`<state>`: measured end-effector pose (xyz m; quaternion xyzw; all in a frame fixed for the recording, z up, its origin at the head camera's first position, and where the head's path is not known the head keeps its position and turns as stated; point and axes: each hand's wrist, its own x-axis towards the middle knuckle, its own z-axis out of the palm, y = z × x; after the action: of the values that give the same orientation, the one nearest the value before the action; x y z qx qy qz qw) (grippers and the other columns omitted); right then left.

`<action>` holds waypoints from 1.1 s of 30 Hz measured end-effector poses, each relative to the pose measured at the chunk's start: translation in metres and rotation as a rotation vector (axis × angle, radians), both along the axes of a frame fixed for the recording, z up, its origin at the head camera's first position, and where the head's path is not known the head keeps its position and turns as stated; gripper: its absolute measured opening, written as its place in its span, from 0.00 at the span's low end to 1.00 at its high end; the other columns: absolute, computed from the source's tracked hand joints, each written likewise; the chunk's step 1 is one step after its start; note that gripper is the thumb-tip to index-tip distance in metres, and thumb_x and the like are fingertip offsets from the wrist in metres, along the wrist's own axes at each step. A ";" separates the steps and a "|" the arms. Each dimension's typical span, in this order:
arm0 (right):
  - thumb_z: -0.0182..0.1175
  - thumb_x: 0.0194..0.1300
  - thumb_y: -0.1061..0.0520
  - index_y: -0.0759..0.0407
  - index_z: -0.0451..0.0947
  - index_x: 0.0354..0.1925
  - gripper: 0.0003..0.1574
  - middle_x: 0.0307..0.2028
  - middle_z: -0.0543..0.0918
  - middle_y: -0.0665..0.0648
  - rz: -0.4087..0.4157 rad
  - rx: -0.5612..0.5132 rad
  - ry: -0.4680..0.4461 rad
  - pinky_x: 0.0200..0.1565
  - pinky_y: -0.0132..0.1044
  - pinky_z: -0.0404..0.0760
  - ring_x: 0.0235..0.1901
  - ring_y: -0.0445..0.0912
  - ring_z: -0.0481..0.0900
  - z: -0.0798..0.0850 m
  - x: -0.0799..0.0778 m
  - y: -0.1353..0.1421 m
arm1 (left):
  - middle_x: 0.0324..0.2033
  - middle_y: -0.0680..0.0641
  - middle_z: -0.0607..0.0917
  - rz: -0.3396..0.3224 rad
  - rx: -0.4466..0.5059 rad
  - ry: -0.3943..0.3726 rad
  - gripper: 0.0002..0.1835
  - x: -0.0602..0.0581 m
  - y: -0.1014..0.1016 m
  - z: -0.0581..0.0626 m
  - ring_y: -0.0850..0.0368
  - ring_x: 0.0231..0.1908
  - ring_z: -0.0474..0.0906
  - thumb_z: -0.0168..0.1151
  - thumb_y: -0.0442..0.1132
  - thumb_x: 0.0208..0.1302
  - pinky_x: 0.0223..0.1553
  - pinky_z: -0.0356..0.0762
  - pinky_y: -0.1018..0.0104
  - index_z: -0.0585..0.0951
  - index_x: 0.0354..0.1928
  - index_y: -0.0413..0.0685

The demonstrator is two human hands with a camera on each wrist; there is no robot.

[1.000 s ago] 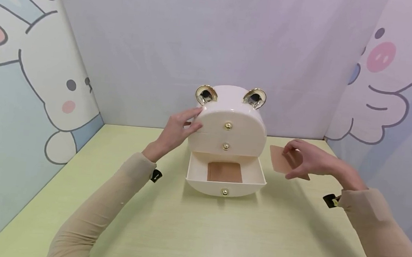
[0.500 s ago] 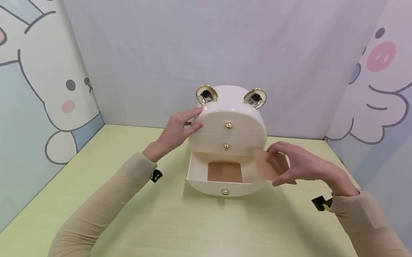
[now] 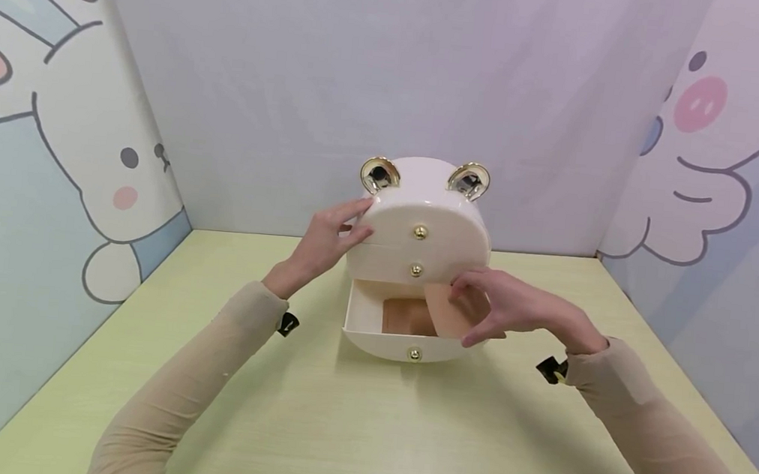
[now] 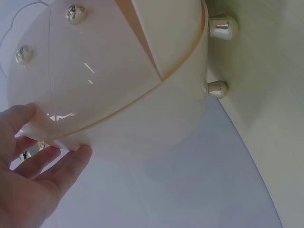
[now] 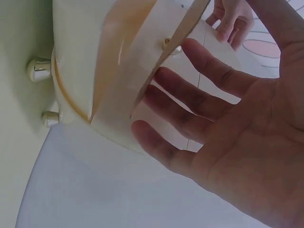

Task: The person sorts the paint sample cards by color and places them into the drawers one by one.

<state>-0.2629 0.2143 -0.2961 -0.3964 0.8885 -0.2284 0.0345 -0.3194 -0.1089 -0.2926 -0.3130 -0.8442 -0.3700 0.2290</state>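
Note:
A white drawer box (image 3: 419, 252) with gold knobs and gold-rimmed ears stands mid-table, its bottom drawer (image 3: 362, 311) pulled out. A flat brown square piece (image 3: 403, 316) lies in that drawer, partly covered from view. My right hand (image 3: 506, 301) holds a thin tan sheet (image 3: 444, 310) over the drawer's right side, between thumb and fingers. In the right wrist view the sheet (image 5: 178, 45) appears nearly edge-on against the fingertips. My left hand (image 3: 325, 240) grips the box's upper left corner; the left wrist view shows its fingers (image 4: 71, 166) against the side.
The pale yellow-green table (image 3: 362, 431) extends in front of the box. A plain backdrop (image 3: 284, 93) rises close behind it. Side panels with a cartoon rabbit (image 3: 89, 144) and a pig-like figure (image 3: 727, 139) flank the table.
My right hand has carried the tan sheet leftward, from beside the box to over the open drawer, where it now overlaps the brown piece. My left hand and the box have not moved.

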 end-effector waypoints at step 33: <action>0.54 0.69 0.40 0.73 0.74 0.47 0.34 0.28 0.87 0.55 -0.214 -0.522 -0.974 0.20 0.31 0.75 0.16 0.40 0.76 -0.098 0.069 -0.063 | 0.64 0.41 0.75 0.009 -0.005 -0.013 0.27 0.001 0.000 0.000 0.48 0.62 0.74 0.63 0.39 0.64 0.50 0.82 0.56 0.72 0.65 0.43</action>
<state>-0.1939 0.1516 -0.3940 -0.1481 0.7195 -0.5994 0.3181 -0.3185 -0.1092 -0.2929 -0.3074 -0.8480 -0.3687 0.2245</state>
